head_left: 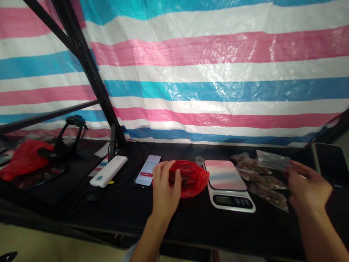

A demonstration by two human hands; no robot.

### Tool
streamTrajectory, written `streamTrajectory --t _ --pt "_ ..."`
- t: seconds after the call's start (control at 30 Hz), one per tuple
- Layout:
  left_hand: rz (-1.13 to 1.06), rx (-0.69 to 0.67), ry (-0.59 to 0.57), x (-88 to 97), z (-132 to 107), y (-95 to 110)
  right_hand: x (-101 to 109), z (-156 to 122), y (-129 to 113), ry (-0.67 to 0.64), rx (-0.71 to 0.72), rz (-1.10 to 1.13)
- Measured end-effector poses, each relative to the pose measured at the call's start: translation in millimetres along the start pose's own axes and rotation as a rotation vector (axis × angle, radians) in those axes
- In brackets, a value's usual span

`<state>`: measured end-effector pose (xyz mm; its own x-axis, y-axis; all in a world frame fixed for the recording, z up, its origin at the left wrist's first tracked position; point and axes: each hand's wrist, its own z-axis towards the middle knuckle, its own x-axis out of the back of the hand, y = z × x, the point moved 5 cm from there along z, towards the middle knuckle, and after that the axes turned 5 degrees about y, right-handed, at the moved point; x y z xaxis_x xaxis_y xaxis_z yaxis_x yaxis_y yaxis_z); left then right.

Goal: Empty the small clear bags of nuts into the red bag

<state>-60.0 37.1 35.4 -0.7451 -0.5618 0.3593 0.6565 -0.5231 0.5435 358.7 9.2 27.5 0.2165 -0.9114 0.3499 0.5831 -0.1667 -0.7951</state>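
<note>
My left hand (167, 182) grips the left rim of an open red plastic bag (200, 183), its thumb over the opening. Inside lie small dark brown dried pieces (185, 181), partly hidden by my fingers. To the right, my right hand (308, 185) pinches one end of a flat clear plastic bag (272, 160) that looks empty. Several clear bags with brownish dried contents (268, 194) lie just left of and below it. Between the two hands sits a white digital scale (226, 176) with nothing on its shiny plate. A small clear cup (200, 160) stands behind the red bag.
Left of my left hand are a lit phone (147, 171) and a long white device (109, 171). A dark-screened device (331, 163) lies at far right. Another red bag (27, 158) and a black stand (72, 134) are at far left, beyond a black metal frame (89, 69).
</note>
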Motion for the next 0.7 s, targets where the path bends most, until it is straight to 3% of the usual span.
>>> streamTrajectory --t 0.03,0.07,0.17,0.3,0.37,0.43,0.53,0.63,0.7 --pt "-0.001 0.005 0.003 0.1 0.0 -0.2 -5.3 0.1 -6.1 0.053 -0.099 0.061" --pt "0.0 0.009 0.004 0.0 0.1 -0.5 -15.9 -0.9 -19.3 0.027 -0.099 0.067" --pt "0.008 -0.001 0.014 -0.2 0.6 -1.1 -68.2 -13.9 -69.8 -0.287 0.103 -0.162" --pt "0.012 -0.023 0.038 0.4 2.3 -2.1 -132.5 -41.0 -109.9 -0.496 0.257 -0.234" --pt "0.008 -0.029 0.05 1.4 3.5 -2.3 -150.0 -49.2 -116.3 -0.564 0.317 -0.297" --pt "0.003 -0.026 0.062 3.2 4.7 -2.6 -150.4 -47.1 -116.0 -0.582 0.365 -0.356" --pt "-0.005 -0.006 0.071 6.5 5.8 -3.1 -125.4 -23.5 -103.0 -0.543 0.403 -0.428" --pt "-0.016 -0.005 0.075 9.1 6.1 -2.6 -93.1 8.9 -73.1 -0.5 0.361 -0.498" --pt "-0.02 -0.013 0.075 9.3 5.7 -2.2 -80.6 21.5 -48.1 -0.564 0.273 -0.496"
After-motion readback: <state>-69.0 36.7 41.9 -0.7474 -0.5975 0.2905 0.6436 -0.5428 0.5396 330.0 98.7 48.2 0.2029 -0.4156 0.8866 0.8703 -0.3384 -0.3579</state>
